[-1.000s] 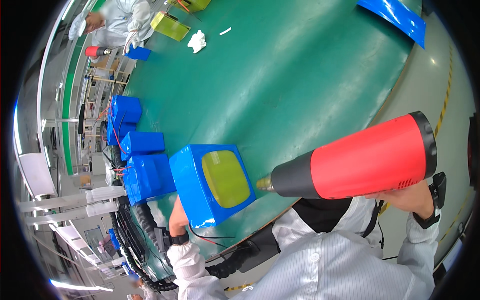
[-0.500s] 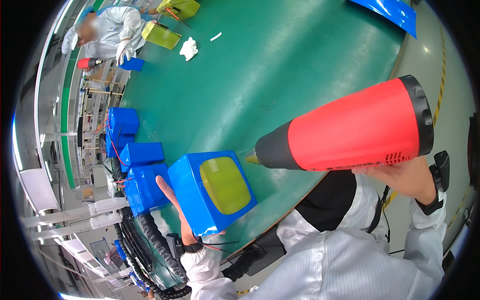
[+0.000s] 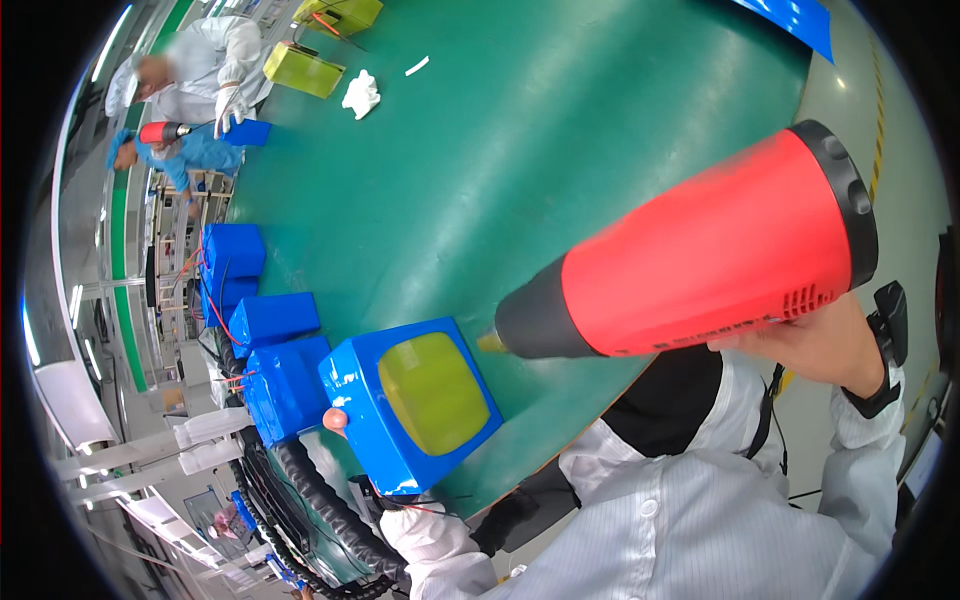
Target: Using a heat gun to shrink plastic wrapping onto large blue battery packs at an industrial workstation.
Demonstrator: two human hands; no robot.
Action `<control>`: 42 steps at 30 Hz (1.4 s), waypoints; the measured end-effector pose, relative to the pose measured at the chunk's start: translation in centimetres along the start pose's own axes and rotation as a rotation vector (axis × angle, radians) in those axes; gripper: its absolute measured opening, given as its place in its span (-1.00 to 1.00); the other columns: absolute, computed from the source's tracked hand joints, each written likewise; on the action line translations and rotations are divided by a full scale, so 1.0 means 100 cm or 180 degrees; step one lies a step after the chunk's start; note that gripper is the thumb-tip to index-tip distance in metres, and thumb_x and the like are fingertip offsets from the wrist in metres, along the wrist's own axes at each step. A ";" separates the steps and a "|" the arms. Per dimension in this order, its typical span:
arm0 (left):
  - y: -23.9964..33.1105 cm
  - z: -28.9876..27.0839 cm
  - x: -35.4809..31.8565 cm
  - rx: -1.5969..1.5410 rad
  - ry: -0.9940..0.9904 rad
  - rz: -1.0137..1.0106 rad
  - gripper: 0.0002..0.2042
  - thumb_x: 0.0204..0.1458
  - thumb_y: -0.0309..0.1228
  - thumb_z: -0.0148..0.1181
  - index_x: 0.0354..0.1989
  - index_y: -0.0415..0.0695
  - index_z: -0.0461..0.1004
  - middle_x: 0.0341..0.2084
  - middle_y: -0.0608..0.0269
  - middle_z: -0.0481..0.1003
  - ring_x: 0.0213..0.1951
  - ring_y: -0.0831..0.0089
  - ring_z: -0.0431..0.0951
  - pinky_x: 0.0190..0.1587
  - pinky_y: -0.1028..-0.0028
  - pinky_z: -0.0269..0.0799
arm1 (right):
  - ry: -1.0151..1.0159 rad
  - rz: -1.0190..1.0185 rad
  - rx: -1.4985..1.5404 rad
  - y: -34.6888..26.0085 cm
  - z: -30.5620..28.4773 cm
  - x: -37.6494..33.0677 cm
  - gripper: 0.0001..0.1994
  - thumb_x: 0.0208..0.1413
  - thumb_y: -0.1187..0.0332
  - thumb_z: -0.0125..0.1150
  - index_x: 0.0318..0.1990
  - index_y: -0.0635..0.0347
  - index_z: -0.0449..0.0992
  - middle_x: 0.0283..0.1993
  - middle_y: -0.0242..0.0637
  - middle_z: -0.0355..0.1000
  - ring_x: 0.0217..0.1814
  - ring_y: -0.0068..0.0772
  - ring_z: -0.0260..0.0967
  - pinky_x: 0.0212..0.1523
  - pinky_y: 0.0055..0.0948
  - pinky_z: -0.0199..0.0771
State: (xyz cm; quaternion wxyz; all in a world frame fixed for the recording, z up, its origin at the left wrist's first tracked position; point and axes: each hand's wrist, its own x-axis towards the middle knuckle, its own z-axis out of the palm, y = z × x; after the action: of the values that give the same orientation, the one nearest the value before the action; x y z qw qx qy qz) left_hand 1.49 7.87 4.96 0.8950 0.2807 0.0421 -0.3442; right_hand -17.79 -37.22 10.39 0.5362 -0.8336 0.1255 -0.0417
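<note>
A battery pack (image 3: 435, 395) in glossy blue shrink wrap is tilted up at the near left, its yellow-green end framed by the wrap's edge. My left hand (image 3: 336, 420) grips it from behind and below; only the thumb tip shows, against its left side. In my right hand (image 3: 810, 345) is a red and black heat gun (image 3: 700, 260), held by a handle that its body mostly hides. The gun's nozzle (image 3: 490, 342) points left, a short way from the pack's upper right edge, and does not appear to touch it.
Several blue packs with thin wires (image 3: 285, 385) line the green table's (image 3: 480, 180) left edge. Black corrugated hoses (image 3: 330, 500) run below them. Yellow-green packs (image 3: 305, 70) and white crumpled material (image 3: 361, 95) lie far left, near a co-worker (image 3: 215, 60) with another heat gun.
The battery pack has turned and tipped slightly, and my left fingers have gone mostly behind it. The heat gun has shifted a little left. A person in blue has appeared at the far left.
</note>
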 end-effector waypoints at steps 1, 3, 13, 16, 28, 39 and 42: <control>-0.002 -0.006 0.001 0.0052 0.0037 0.0086 -0.29 0.11 0.12 0.15 0.34 -0.04 0.24 0.24 0.01 0.38 0.24 -0.02 0.39 0.26 -0.07 0.34 | -0.0130 0.0025 -0.0216 -0.001 0.001 0.002 -0.82 0.02 0.32 0.49 -0.25 0.16 0.69 -0.28 -0.43 0.66 -0.26 -0.47 0.60 -0.19 -0.50 0.54; -0.007 -0.012 0.002 0.0084 0.0078 0.0166 -0.29 0.11 0.12 0.15 0.35 -0.04 0.24 0.24 0.01 0.38 0.24 -0.02 0.39 0.26 -0.07 0.33 | -0.0089 0.0090 -0.0031 0.000 0.005 0.003 -0.76 0.00 0.30 0.51 -0.20 0.18 0.67 -0.24 -0.39 0.64 -0.24 -0.42 0.60 -0.19 -0.47 0.55; -0.007 -0.021 -0.017 0.0215 0.0240 0.0384 -0.28 0.12 0.14 0.13 0.35 -0.05 0.24 0.25 0.00 0.37 0.24 -0.03 0.38 0.26 -0.08 0.32 | -0.0202 -0.0496 0.0048 -0.020 0.017 0.020 -0.74 -0.02 0.35 0.53 -0.17 0.18 0.65 -0.21 -0.35 0.63 -0.22 -0.41 0.60 -0.22 -0.43 0.56; -0.006 -0.023 -0.019 0.0199 0.0246 0.0411 -0.28 0.12 0.15 0.13 0.35 -0.05 0.24 0.25 0.00 0.37 0.24 -0.04 0.38 0.26 -0.08 0.32 | -0.0232 -0.0629 -0.0581 -0.007 0.024 0.016 -0.74 -0.04 0.38 0.54 -0.19 0.21 0.64 -0.21 -0.32 0.64 -0.22 -0.39 0.61 -0.22 -0.42 0.59; -0.006 -0.029 -0.025 0.0196 0.0269 0.0517 -0.27 0.12 0.17 0.11 0.36 -0.05 0.24 0.26 -0.01 0.36 0.24 -0.05 0.38 0.27 -0.09 0.31 | -0.0322 -0.0352 -0.0252 -0.019 0.026 0.020 -0.71 -0.03 0.39 0.53 -0.16 0.28 0.62 -0.22 -0.29 0.65 -0.20 -0.39 0.63 -0.23 -0.41 0.61; -0.005 -0.027 -0.025 0.0196 0.0243 0.0552 -0.26 0.12 0.19 0.10 0.36 -0.06 0.24 0.28 -0.01 0.35 0.24 -0.06 0.38 0.27 -0.10 0.29 | -0.0787 -0.0388 -0.0409 -0.019 0.020 0.012 -0.70 -0.06 0.40 0.55 -0.16 0.26 0.64 -0.23 -0.33 0.65 -0.21 -0.43 0.62 -0.23 -0.42 0.60; -0.006 -0.028 -0.023 0.0178 0.0216 0.0538 -0.25 0.12 0.19 0.09 0.36 -0.06 0.24 0.28 -0.02 0.35 0.24 -0.06 0.38 0.27 -0.11 0.29 | -0.0812 -0.0375 -0.0434 -0.018 0.019 0.008 -0.70 -0.06 0.40 0.55 -0.16 0.26 0.64 -0.23 -0.33 0.65 -0.22 -0.43 0.62 -0.23 -0.42 0.60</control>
State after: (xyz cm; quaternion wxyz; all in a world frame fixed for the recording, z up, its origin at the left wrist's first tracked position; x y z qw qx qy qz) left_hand -0.30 10.34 2.90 0.9107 0.3196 0.0390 -0.2587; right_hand -16.29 -35.00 11.16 0.4866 -0.8726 0.0096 0.0417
